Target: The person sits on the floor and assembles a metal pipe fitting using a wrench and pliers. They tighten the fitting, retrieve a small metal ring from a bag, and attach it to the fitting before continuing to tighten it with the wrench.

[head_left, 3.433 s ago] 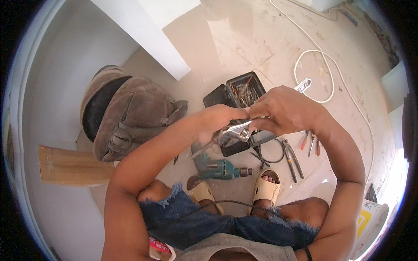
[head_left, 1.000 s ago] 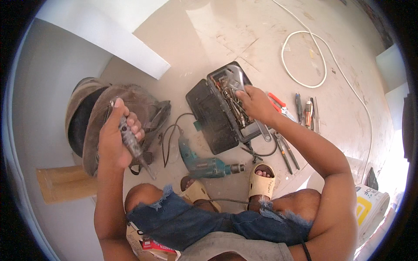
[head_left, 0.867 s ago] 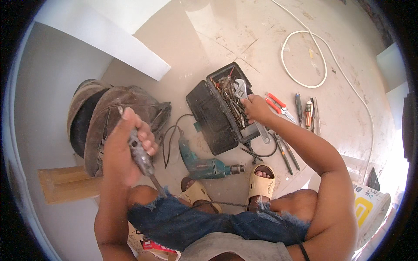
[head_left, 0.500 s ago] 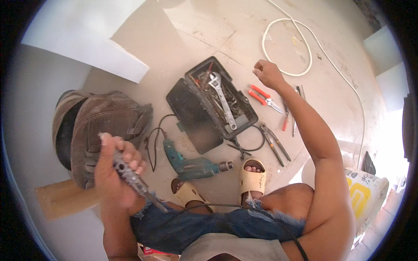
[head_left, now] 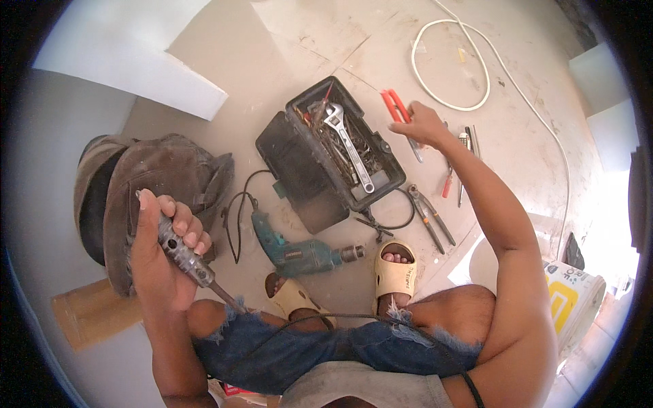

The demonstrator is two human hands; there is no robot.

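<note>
My left hand (head_left: 166,251) is closed around a grey metal tool (head_left: 182,257) with a holed barrel. Its thin shaft slants down toward my lap; the exact kind is unclear. Out over the floor, my right hand (head_left: 425,126) grips red-handled snips (head_left: 394,106), their handles sticking out past the fingers and the blades partly hidden below the hand. Just left of that hand lies an open black toolbox (head_left: 391,163) with an adjustable wrench (head_left: 349,146) on top of small metal pieces. End-cutting pincers (head_left: 428,217) and a red-handled screwdriver (head_left: 447,187) lie nearby on the floor.
A teal power drill (head_left: 292,253) with a black cord lies before my sandalled feet. To the left are a brown bag (head_left: 163,183) and a wooden piece (head_left: 95,313). A white hose (head_left: 490,75) loops at the far right; a white bucket (head_left: 575,302) stands near right.
My right hand has come down and taken hold of the snips, which have shifted up and left from where they lay. My left hand has drifted slightly left with its metal tool.
</note>
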